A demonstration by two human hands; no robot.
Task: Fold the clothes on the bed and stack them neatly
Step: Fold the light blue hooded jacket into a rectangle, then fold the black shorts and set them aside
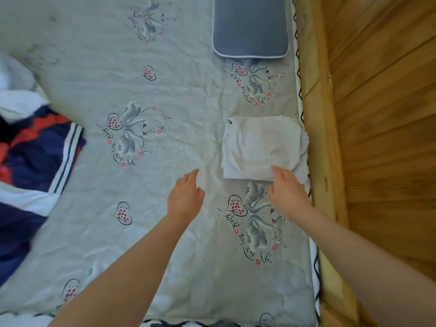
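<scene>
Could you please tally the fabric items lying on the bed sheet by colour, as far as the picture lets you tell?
White folded garment: 1
Blue-grey pillow: 1
Navy, red and white unfolded clothes: 1 heap, the number of pieces cannot be told
Total: 3

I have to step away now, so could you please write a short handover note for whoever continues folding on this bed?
Left hand: open, empty, over bare sheet.
Right hand: open, fingertips at the near edge of the folded white garment, not gripping it.
Done: that white garment lies folded by the wooden bed frame, near the grey pillow.
Left: the unfolded pile of navy, red and white clothes at the left edge; fold, then stack.
</scene>
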